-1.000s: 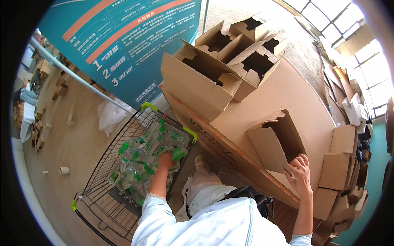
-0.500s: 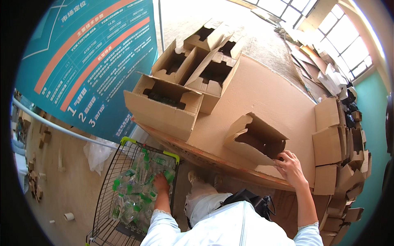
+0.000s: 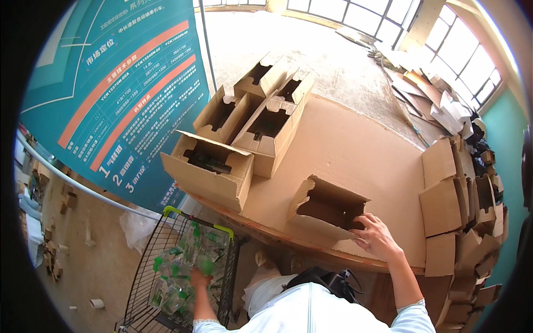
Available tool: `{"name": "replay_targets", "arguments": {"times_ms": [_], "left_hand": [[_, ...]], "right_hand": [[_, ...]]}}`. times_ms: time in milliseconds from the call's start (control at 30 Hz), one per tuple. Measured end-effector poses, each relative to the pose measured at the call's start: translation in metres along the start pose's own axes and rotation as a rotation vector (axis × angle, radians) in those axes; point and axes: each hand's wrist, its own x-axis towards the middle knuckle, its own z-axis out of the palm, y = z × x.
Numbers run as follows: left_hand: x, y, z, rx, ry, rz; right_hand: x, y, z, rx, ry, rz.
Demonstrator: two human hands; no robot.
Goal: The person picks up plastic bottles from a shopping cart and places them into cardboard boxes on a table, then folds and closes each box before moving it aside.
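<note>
many clear plastic bottles [image 3: 173,280] with green caps, jumbled inside a black wire cart [image 3: 145,269] at the near left of the bench [image 3: 361,150]. among them, the left hand [image 3: 200,278], with a blurred green cap [image 3: 205,265] just above the fingers; cannot tell from the blur whether closed on that bottle or only touching. one open carton [image 3: 322,223] near the front edge of the bench, and at its right corner the right hand [image 3: 375,237], clamped on the wall with fingers over the rim. seems to be a reaching-in step among the bottles, with the carton steadied. would call next for a snug wrap round slick, rounded plastic, a lift clear of neighbouring caps, and a steady pinch on the carton's edge.

glossy, see-through walls on the bottles, against dull brown corrugated board with ragged, notched edges and a dark hollow inside. same brown board across the bench top, flat and faintly creased. farther left on it, five upright cartons [image 3: 260,149] close together, with cut-outs along the tops. beyond, a smooth teal banner [image 3: 139,116], crumpled clear film [image 3: 136,230] on the floor [image 3: 105,213] beside the cart, piled cardboard [image 3: 438,202] at the right, and tall gridded windows [image 3: 363,19].
</note>
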Motion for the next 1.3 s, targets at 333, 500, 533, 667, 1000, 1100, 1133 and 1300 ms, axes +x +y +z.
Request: {"name": "replay_targets", "arguments": {"times_ms": [333,500,533,667,1000,1100,1133,1300], "left_hand": [[-0.060,-0.025,-0.050,-0.433,0.548,-0.176],[-0.092,-0.011,-0.097,-1.040,0.753,0.234],[-0.108,0.006,-0.111,-1.144,0.760,0.273],[-0.173,0.118,-0.186,-1.568,0.796,0.541],[-0.280,0.389,-0.224,-1.475,-0.326,1.396],[-0.280,0.417,-0.206,-0.990,-0.372,1.461],[-0.277,0.422,-0.202,-0.800,-0.291,1.500],[-0.281,0.447,-0.198,-0.112,-0.179,1.640]], "right_hand": [[0.000,0.027,0.007,0.007,-0.041,-0.133],[-0.003,0.037,0.014,0.088,-0.031,-0.182],[-0.003,0.036,0.011,0.084,-0.043,-0.182],[-0.009,0.036,0.006,0.092,-0.010,-0.213],[-0.020,0.038,0.017,0.139,0.086,-0.113],[-0.023,0.032,0.016,0.149,0.102,-0.087],[-0.024,0.033,0.016,0.179,0.104,-0.062],[-0.032,0.034,0.024,0.214,0.172,0.000]]}}
